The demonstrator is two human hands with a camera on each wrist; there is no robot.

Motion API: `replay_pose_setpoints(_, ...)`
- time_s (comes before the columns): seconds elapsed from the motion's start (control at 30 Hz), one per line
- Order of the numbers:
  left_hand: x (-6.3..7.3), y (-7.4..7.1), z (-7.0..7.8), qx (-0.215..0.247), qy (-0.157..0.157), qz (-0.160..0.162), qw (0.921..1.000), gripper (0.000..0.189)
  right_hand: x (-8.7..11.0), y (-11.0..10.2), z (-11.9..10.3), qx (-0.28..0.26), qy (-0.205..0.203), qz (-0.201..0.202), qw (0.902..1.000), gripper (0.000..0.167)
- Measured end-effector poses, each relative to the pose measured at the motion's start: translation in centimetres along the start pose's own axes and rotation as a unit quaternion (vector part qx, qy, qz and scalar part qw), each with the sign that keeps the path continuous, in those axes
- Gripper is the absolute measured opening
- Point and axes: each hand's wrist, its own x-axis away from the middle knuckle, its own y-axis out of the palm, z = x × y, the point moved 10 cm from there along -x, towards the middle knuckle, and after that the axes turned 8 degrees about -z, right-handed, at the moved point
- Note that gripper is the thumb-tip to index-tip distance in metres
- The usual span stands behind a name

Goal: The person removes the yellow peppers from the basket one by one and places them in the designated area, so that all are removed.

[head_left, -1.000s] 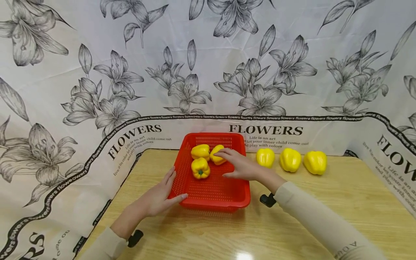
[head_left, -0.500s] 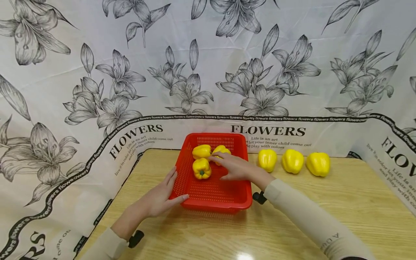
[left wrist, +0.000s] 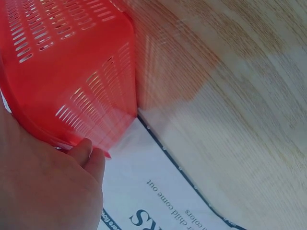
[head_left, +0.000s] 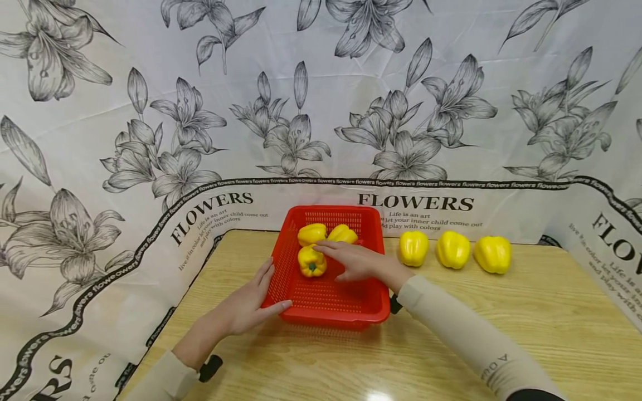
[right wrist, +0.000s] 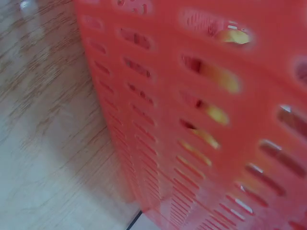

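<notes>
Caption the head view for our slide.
Left hand on a red basket, right hand by three yellow peppers inside, three more on the table.

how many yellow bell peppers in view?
6. In the red perforated plastic basket: back-left pepper, back-right pepper, front pepper. On the wood-grain table, right of the basket: left pepper, middle pepper, right pepper. The right hand hides some basket floor; probably no seventh.
</notes>
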Motion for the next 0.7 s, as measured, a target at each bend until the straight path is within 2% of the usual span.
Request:
replay_pose_setpoints(0.13,-0.08,-0.04,-0.04,0.003,-0.001,0.001,1.0,0.105,-0.08,-0.03,-0.3,0.007,0.0,-0.006,1.0,0.089)
replay_pose_setpoints(0.5,-0.08,-0.02,-0.18,0.01,-0.001,0.004,0.9999,0.104,0.03,-0.83,-0.69,0.022,-0.005,0.023,0.9995,0.078)
replay_pose_setpoints(0.7,-0.15,0.15,-0.35,0.012,-0.007,0.001,0.9999,0.103,0.17,-0.56,-0.36,0.039,0.013,0.022,0.9989,0.08)
